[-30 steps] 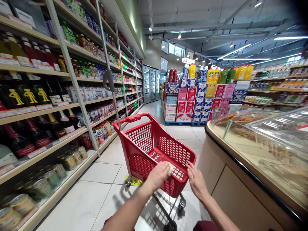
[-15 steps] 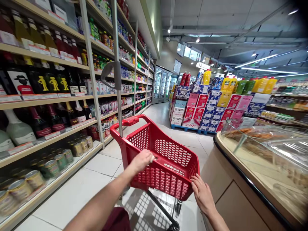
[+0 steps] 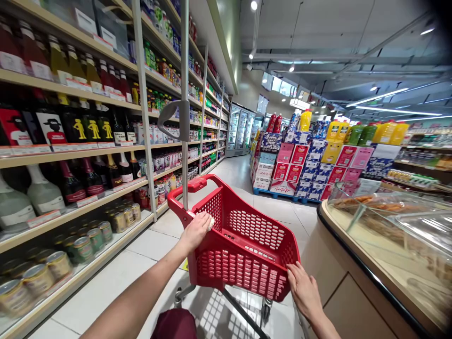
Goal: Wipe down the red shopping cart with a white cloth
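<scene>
A red plastic shopping cart with a perforated basket stands before me, nothing visible inside. My left hand is closed around a small, crumpled white cloth, pressed to the near rim close to the handle end. Only the cloth's edge shows past the fingers. At the basket's other end, my right hand holds the rim corner, fingertips hooked over it. The cart's red handle is to the left, with a metal pole bearing a grey loop grip rising beside it.
Shelves of bottles and cans line the left side. To the right stands a curved counter with clear bins of food. Stacked drink cartons sit on a blue pallet ahead. Glass-door fridges stand farther back.
My left hand with the cloth has slid left along the near rim toward the handle. My right hand stays at the same corner. The whole view has shifted slightly.
</scene>
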A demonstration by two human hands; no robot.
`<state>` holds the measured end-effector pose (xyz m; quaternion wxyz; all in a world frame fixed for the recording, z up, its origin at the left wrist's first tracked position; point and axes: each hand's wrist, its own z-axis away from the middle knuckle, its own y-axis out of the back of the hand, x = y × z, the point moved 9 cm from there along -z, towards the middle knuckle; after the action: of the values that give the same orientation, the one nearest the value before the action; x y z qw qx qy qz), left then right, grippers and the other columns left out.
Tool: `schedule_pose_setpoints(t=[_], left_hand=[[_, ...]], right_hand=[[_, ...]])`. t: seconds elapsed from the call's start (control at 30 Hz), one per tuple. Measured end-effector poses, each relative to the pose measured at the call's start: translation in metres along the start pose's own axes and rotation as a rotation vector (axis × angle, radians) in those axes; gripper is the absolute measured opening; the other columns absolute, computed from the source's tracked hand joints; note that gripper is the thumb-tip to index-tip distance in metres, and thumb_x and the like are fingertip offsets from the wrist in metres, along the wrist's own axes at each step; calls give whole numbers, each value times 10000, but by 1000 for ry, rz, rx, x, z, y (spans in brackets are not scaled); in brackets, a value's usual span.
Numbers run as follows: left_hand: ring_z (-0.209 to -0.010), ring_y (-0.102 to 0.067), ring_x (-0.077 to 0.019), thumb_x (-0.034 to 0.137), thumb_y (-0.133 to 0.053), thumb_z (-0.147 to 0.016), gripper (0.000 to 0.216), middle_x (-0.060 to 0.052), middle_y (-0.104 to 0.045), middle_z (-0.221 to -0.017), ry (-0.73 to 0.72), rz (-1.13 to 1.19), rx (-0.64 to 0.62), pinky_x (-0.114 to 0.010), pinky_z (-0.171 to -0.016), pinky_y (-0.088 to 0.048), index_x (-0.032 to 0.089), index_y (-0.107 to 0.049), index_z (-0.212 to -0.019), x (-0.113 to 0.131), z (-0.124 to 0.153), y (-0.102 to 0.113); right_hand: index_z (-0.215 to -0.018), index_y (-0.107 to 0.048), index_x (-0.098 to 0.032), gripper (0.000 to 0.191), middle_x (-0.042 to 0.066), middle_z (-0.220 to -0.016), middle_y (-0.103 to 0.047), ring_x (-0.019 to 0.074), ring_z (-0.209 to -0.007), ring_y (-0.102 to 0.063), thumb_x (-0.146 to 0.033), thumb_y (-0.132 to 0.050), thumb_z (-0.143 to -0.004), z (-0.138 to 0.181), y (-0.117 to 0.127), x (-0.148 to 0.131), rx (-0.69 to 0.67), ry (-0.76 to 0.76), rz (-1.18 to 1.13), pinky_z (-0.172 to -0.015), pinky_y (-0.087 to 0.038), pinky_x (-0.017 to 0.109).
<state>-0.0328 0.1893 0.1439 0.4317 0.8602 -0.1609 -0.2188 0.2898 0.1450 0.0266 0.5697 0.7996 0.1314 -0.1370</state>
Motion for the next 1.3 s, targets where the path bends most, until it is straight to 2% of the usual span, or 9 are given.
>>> schedule_pose_setpoints(t=[0.07, 0.23, 0.47, 0.77, 0.83, 0.9, 1.03, 1.13, 1.3], left_hand=[[-1189, -443, -206, 85, -344, -869, 327, -141, -536, -1225, 16, -11, 17, -425, -1024, -335, 78, -496, -1159, 4, -1, 0], [-1122, -496, -142, 113, -365, -871, 285, -40, -598, -1148, -119, 51, -14, -329, -999, -373, 158, -547, -1085, 53, -14, -17], [-1075, -508, -225, 87, -305, -872, 289, -157, -591, -1075, 65, 24, 21, -454, -959, -360, 84, -557, -1014, -27, -18, 13], [-918, -571, -168, 110, -358, -866, 220, -67, -629, -905, 25, 63, 22, -354, -895, -426, 145, -571, -911, 52, -32, 0], [-972, -565, -172, 126, -346, -866, 266, -90, -620, -1018, 39, 80, 29, -346, -878, -442, 144, -538, -1048, 59, -40, 1], [-1101, -508, -205, 142, -350, -853, 368, -139, -544, -1198, 112, 84, 34, -390, -913, -421, 128, -444, -1208, 58, -48, 5], [-1258, -340, -284, 180, -384, -816, 462, -172, -431, -1326, 257, 33, -65, -547, -1028, -215, 103, -403, -1271, 49, -49, 13], [-1275, -309, -285, 229, -394, -808, 462, -161, -465, -1302, 174, 14, -139, -548, -1056, -119, 100, -444, -1249, 50, -37, 18], [-1292, -280, -277, 371, -502, -749, 607, -147, -422, -1341, 56, 11, -81, -500, -1071, -133, 112, -393, -1287, 46, -21, 26]], right_hand=[[-1151, -560, -183, 518, 101, -1236, -534, 275, -1240, -368, -418, -201, -860, -4, -1, -24, 33, 27, 17, -987, -235, 572], [-1205, -519, -203, 455, 73, -1247, -531, 224, -1218, -406, -338, -231, -880, -11, -10, -90, 8, 228, -16, -1019, -226, 524], [-1164, -540, -200, 411, 89, -1227, -544, 224, -1203, -422, -337, -285, -872, -14, -6, -64, 48, 192, -26, -1020, -228, 519], [-1093, -570, -194, 413, 94, -1206, -552, 264, -1233, -379, -388, -290, -859, -30, 5, -32, 107, 27, -43, -1008, -208, 573], [-1152, -538, -191, 417, 109, -1261, -506, 266, -1246, -360, -375, -313, -852, -30, 15, -59, 179, 61, -81, -1002, -231, 565], [-1240, -466, -207, 428, 99, -1327, -441, 235, -1263, -339, -322, -339, -848, -30, 22, -111, 237, 227, -173, -1016, -260, 512], [-1287, -414, -175, 447, 107, -1326, -440, 183, -1241, -374, -217, -302, -856, -37, 18, -202, 228, 418, -382, -994, -342, 384], [-1241, -459, -182, 414, 106, -1229, -529, 204, -1158, -459, -233, -334, -850, -49, 13, -221, 221, 339, -413, -962, -354, 407], [-1162, -504, -195, 384, 104, -1245, -516, 221, -1129, -468, -192, -450, -782, -61, 13, -220, 216, 293, -379, -969, -294, 451]])
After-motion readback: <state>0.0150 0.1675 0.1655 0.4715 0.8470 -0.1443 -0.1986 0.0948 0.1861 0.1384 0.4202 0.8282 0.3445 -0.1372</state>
